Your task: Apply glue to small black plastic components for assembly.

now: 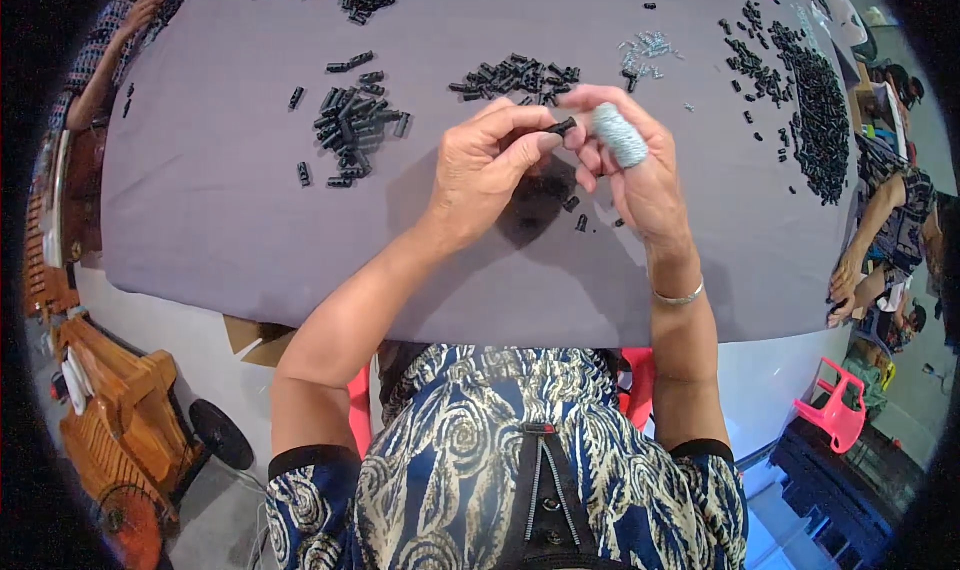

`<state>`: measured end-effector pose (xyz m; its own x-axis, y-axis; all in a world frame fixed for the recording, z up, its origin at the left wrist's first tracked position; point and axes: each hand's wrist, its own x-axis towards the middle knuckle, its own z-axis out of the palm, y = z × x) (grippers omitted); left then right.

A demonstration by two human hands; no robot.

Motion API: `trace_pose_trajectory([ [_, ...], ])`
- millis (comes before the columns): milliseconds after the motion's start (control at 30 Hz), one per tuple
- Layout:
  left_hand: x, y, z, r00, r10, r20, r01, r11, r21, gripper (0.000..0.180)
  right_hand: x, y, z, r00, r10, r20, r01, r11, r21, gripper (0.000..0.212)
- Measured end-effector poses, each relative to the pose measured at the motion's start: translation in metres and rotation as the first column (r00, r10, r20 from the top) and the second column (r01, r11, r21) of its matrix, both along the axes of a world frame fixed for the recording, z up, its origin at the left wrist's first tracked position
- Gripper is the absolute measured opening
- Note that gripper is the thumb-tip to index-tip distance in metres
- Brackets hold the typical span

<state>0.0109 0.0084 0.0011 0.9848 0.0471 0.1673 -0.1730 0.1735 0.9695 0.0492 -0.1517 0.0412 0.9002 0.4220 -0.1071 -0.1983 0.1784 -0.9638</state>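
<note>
My left hand (487, 168) pinches a small black cylindrical part (562, 127) between thumb and fingers, above the table. My right hand (650, 175) is close beside it, its fingers curled in toward the part's end. Whether they grip anything small there is hidden. A pale blue-grey bundle, like wound thread or strips (620, 136), lies against the right hand's digits. Beyond my hands is a pile of similar black parts (515, 76). A few loose black parts (581, 223) lie below my hands.
Another pile of black parts (350, 130) lies left, and a large spread (818, 120) lies right. Small pale metallic-looking pieces (648, 52) lie at the far right. Other people's hands (845, 288) reach the table's right edge. A pink stool (838, 405) stands beyond the table (250, 240).
</note>
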Motion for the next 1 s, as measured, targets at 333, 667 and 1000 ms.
trace_pose_trajectory([
  [333,-0.006,-0.001,0.015,0.992,-0.105,0.067,0.110,0.990,-0.088,0.020,-0.002,-0.002,-0.024,0.853,0.386,-0.352,-0.253,0.894,0.368,0.033],
  [667,-0.013,-0.003,0.010,0.989,-0.108,0.106,0.106,0.994,0.027,0.019,-0.014,-0.003,-0.016,0.762,0.492,-0.420,-0.309,0.847,0.433,0.037],
  [1000,-0.005,0.008,0.008,0.993,-0.055,0.104,0.048,0.997,0.069,0.015,-0.014,-0.001,-0.032,0.798,0.405,-0.446,-0.224,0.886,0.405,0.031],
])
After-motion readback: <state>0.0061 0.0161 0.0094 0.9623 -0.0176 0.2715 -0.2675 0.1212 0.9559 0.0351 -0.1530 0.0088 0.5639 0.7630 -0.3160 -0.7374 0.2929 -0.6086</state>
